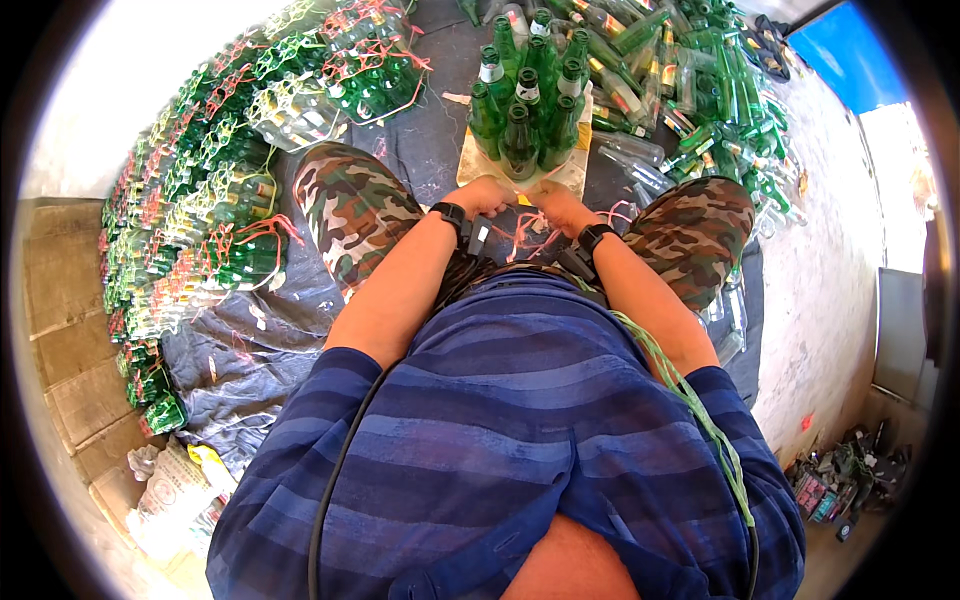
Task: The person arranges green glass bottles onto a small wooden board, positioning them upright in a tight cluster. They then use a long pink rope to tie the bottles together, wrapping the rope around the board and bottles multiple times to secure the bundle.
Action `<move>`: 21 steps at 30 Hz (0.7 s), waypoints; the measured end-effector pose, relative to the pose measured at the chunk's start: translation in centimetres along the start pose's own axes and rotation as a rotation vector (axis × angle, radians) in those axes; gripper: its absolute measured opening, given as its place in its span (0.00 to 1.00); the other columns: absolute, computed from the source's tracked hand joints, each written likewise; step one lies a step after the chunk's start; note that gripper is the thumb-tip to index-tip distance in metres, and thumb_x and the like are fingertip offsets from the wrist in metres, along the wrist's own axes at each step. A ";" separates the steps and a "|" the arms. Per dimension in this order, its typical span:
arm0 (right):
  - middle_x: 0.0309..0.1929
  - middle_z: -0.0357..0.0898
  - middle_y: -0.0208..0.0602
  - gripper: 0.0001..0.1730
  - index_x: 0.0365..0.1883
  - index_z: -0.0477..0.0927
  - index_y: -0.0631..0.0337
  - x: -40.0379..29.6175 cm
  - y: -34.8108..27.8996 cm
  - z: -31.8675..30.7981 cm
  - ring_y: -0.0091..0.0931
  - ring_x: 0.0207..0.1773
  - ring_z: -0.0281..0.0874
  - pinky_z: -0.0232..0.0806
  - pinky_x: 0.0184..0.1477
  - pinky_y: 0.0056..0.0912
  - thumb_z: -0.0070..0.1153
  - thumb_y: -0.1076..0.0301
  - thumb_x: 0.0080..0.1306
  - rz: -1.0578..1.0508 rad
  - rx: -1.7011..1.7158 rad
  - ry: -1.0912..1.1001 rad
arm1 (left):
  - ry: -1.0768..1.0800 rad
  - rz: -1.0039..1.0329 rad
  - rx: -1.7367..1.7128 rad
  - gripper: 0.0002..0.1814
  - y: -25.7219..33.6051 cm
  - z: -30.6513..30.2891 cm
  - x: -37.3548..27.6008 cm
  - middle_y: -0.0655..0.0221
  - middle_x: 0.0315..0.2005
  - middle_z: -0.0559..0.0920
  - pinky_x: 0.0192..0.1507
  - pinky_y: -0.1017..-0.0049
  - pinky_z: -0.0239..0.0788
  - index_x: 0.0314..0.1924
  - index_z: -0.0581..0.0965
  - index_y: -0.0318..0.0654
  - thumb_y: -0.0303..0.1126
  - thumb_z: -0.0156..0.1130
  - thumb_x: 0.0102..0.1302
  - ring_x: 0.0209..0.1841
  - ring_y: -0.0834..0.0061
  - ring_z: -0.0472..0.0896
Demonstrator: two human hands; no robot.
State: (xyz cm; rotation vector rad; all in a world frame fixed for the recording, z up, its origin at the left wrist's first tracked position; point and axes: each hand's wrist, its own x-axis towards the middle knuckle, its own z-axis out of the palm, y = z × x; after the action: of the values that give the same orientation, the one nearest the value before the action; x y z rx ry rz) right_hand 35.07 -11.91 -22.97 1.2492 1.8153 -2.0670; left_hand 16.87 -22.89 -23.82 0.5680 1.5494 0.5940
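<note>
A tight cluster of green glass bottles (519, 142) stands upright on a worn board (471, 166) between my knees. Thin pink plastic twine (504, 175) runs low around the near side of the bottles. My left hand (486, 196) is closed on one part of this twine, just in front of the board's near edge. Close beside it, my right hand (558, 207) grips the twine on the other side. The fingertips are partly hidden by the hands themselves. Loose pink twine (528, 225) hangs below, between my wrists.
Bundles of bottles tied with pink and yellow-green twine (217, 180) fill the left side. Loose green and clear bottles (660, 67) lie heaped at the right, against a pale wall (817, 225). Dark sheeting (247, 352) covers the ground. Green twine (697, 405) hangs over my right arm.
</note>
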 end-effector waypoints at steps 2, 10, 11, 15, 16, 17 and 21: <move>0.25 0.67 0.21 0.10 0.40 0.78 0.57 -0.2 -0.1 0.0 0.16 0.20 0.56 0.47 0.19 0.24 0.60 0.60 0.70 -0.033 -0.011 0.017 | -0.008 0.011 0.028 0.11 0.4 -0.5 -0.4 0.77 0.21 0.74 0.21 0.79 0.61 0.39 0.83 0.41 0.41 0.65 0.70 0.19 0.83 0.70; 0.26 0.72 0.22 0.15 0.45 0.84 0.61 1.0 1.3 -0.1 0.16 0.20 0.60 0.48 0.19 0.26 0.63 0.60 0.68 -0.072 0.013 0.026 | -0.241 -0.017 -0.148 0.17 1.1 -0.6 -1.6 0.62 0.40 0.86 0.32 0.73 0.80 0.60 0.75 0.31 0.33 0.55 0.78 0.32 0.72 0.87; 0.26 0.72 0.23 0.15 0.45 0.84 0.62 1.2 1.7 -0.4 0.16 0.21 0.61 0.49 0.20 0.26 0.63 0.60 0.68 -0.069 -0.008 0.042 | -0.282 -0.028 -0.173 0.17 1.1 -0.6 -1.6 0.60 0.43 0.86 0.35 0.73 0.82 0.61 0.73 0.31 0.33 0.55 0.78 0.35 0.70 0.88; 0.27 0.74 0.24 0.17 0.44 0.83 0.65 1.5 1.9 -0.3 0.17 0.23 0.63 0.53 0.22 0.27 0.64 0.59 0.66 -0.090 -0.059 0.087 | -0.350 -0.020 -0.238 0.16 0.3 -0.9 -1.1 0.56 0.49 0.86 0.39 0.73 0.85 0.60 0.73 0.31 0.32 0.56 0.78 0.42 0.68 0.90; 0.27 0.73 0.24 0.18 0.44 0.83 0.66 2.1 2.5 -0.4 0.17 0.23 0.62 0.53 0.22 0.27 0.64 0.59 0.66 -0.102 -0.061 0.103 | -0.352 -0.025 -0.241 0.16 0.4 -0.8 -1.1 0.57 0.49 0.86 0.39 0.73 0.85 0.59 0.74 0.32 0.32 0.57 0.78 0.42 0.68 0.90; 0.27 0.73 0.24 0.18 0.44 0.83 0.66 2.6 3.1 -0.7 0.18 0.23 0.62 0.53 0.22 0.28 0.64 0.59 0.66 -0.097 -0.085 0.111 | -0.353 -0.029 -0.245 0.16 0.5 -0.6 -1.2 0.57 0.49 0.86 0.39 0.74 0.85 0.59 0.74 0.32 0.32 0.57 0.77 0.43 0.68 0.90; 0.26 0.72 0.25 0.17 0.41 0.82 0.66 2.8 3.5 -0.8 0.18 0.23 0.62 0.53 0.23 0.30 0.64 0.59 0.66 -0.090 -0.127 0.115 | -0.365 -0.082 -0.191 0.16 0.4 -0.6 -1.0 0.61 0.49 0.86 0.40 0.74 0.83 0.58 0.77 0.34 0.34 0.60 0.76 0.45 0.69 0.89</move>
State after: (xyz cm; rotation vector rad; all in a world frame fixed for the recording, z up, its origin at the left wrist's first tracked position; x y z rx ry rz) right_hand 35.63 -11.04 -27.36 1.3007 2.0532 -1.9242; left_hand 16.29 -23.30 -22.75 0.4369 1.1526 0.5351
